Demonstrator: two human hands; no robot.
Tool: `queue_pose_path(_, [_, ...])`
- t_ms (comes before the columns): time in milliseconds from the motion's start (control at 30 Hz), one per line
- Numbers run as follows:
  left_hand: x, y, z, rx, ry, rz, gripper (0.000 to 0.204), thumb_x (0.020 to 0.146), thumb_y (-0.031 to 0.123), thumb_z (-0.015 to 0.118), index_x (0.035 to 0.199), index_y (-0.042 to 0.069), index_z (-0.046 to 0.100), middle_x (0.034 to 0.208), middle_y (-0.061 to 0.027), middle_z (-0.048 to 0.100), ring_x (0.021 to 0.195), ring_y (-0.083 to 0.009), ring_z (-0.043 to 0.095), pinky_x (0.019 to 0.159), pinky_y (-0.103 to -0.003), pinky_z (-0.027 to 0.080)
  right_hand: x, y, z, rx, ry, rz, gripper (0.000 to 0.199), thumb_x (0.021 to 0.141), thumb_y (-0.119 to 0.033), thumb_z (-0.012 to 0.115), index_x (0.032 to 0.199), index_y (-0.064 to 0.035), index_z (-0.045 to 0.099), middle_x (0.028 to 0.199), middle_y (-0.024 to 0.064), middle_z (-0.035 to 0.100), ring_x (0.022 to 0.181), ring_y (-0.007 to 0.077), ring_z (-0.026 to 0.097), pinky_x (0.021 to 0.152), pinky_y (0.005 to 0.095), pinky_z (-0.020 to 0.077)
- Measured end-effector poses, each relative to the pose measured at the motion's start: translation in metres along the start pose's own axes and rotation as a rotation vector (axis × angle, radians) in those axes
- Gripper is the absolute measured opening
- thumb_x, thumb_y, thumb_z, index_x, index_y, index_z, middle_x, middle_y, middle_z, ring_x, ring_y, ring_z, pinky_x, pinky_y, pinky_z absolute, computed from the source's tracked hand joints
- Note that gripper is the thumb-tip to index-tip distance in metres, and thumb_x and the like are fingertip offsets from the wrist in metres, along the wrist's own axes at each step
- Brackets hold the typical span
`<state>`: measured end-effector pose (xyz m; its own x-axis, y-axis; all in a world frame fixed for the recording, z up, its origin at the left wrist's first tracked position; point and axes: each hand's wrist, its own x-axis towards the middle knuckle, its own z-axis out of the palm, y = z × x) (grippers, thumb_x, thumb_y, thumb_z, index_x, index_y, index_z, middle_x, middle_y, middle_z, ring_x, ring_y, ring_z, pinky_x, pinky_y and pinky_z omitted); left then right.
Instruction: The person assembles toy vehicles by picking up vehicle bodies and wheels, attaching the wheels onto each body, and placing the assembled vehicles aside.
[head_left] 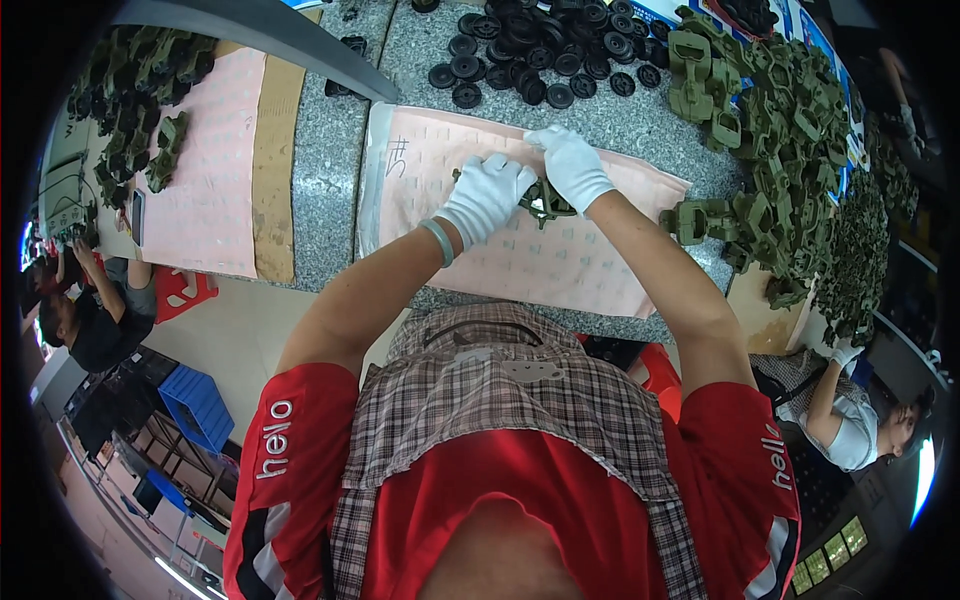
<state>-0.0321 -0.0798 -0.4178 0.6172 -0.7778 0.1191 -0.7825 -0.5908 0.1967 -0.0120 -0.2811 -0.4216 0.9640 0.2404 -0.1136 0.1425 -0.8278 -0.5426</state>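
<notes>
Speckled grey worktop [412, 75], bearing a pink sheet [480, 270], a heap of black wheels [560, 45] beyond the sheet's far edge, and a larger heap of olive-green parts [775, 130] at the right. One small green frame [546, 206], over the middle of the sheet, partly hidden by the hands. Left hand [488, 197], white-gloved, fingers curled and gripping the frame; right hand [572, 170], likewise gloved, at its far right side, fingers bent, grip impossible to tell.

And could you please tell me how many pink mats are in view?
2: one pink mat beneath the left hand and right hand; a second pink mat on cardboard, further left.
</notes>
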Motion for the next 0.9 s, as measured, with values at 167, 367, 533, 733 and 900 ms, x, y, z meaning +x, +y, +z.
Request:
queue_pose_path(167, [-0.003, 0.0, 0.001, -0.03, 0.001, -0.066, 0.032, 0.085, 0.023, 0.066, 0.115, 0.015, 0.063, 0.102, -0.0035, 0.066, 0.099, -0.0251, 0.063, 0.078, -0.044, 0.049, 0.0, -0.017, -0.017, -0.145, -0.045, -0.264, 0.023, 0.092, -0.017, 0.057, 0.109, -0.0109, 0.071, 0.097, 0.0128, 0.069, 0.093, 0.032, 0.07, 0.082, 0.0428, 0.0555])
queue_pose_path(367, [-0.003, 0.003, -0.003, -0.069, -0.027, -0.033, 0.038, 0.086, 0.021, 0.065, 0.122, 0.01, 0.062, 0.118, -0.0077, 0.064, 0.103, -0.0263, 0.061, 0.08, -0.044, 0.048, 0.007, -0.012, -0.019, -0.066, -0.144, -0.42, 0.018, 0.089, -0.017, 0.06, 0.102, -0.0107, 0.071, 0.095, 0.0127, 0.069, 0.081, 0.0332, 0.071, 0.073, 0.0446, 0.0558])
queue_pose_path(533, [-0.003, 0.0, -0.007, -0.076, -0.005, 0.004, 0.033, 0.086, 0.019, 0.065, 0.117, 0.008, 0.063, 0.098, -0.005, 0.064, 0.092, -0.0237, 0.062, 0.074, -0.042, 0.048, -0.003, -0.018, -0.013, -0.088, -0.041, 0.008, 0.019, 0.088, -0.01, 0.056, 0.099, -0.0095, 0.072, 0.101, 0.0175, 0.068, 0.091, 0.0357, 0.07, 0.081, 0.047, 0.0548])
queue_pose_path(733, [-0.001, -0.002, -0.006, -0.085, 0.001, 0.012, 0.034, 0.084, 0.015, 0.065, 0.116, 0.005, 0.063, 0.093, -0.0059, 0.065, 0.094, -0.0231, 0.063, 0.072, -0.044, 0.049, -0.006, -0.013, -0.003, -0.014, 0.15, 0.378, 0.022, 0.091, -0.009, 0.054, 0.106, -0.0102, 0.07, 0.105, 0.0154, 0.066, 0.095, 0.0365, 0.067, 0.086, 0.0456, 0.0524])
queue_pose_path(900, [0.003, -0.002, -0.006, -0.114, 0.009, -0.01, 0.027, 0.086, 0.015, 0.064, 0.112, 0.009, 0.062, 0.091, -0.0051, 0.063, 0.086, -0.0238, 0.064, 0.069, -0.042, 0.049, 0.007, -0.017, -0.024, -0.154, -0.072, -0.228, 0.011, 0.086, -0.011, 0.06, 0.092, -0.0101, 0.069, 0.094, 0.0152, 0.064, 0.084, 0.0342, 0.068, 0.072, 0.0462, 0.0536])
